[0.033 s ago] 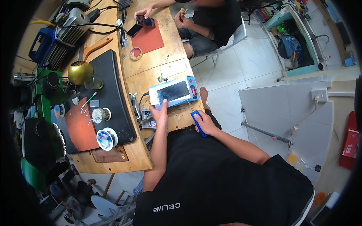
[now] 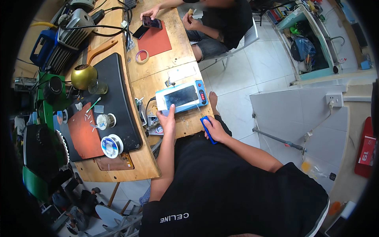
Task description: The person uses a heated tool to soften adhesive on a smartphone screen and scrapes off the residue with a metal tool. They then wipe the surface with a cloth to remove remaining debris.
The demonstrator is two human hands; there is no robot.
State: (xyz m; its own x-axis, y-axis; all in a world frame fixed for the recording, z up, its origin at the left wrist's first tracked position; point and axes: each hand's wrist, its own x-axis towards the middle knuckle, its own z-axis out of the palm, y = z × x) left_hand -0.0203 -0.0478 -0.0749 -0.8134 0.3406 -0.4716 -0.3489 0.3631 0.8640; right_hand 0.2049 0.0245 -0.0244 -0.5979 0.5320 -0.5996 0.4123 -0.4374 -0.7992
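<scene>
On the wooden bench (image 2: 189, 122), a blue-and-white machine (image 2: 202, 94) with red buttons carries a phone (image 2: 181, 95), its dark screen facing up. My left hand (image 2: 167, 120) is closed on the phone's lower left, thumb resting on the screen and fingers curled at the edge, partly hidden. My right hand (image 2: 216, 131) grips a blue-handled tool (image 2: 205, 123) below the machine's right part; its thin metal tip reaches up to the phone's lower right edge. A cable runs from the machine's left side.
Left: black mat (image 2: 122, 94) with red pad (image 2: 83, 134), solder spools (image 2: 111, 146), gold pot (image 2: 85, 76) and jar. Behind: tape roll (image 2: 142, 56) and a seated co-worker (image 2: 233, 23) holding another phone. Right: tiled floor (image 2: 233, 91), sink (image 2: 308, 47), low wall (image 2: 300, 118).
</scene>
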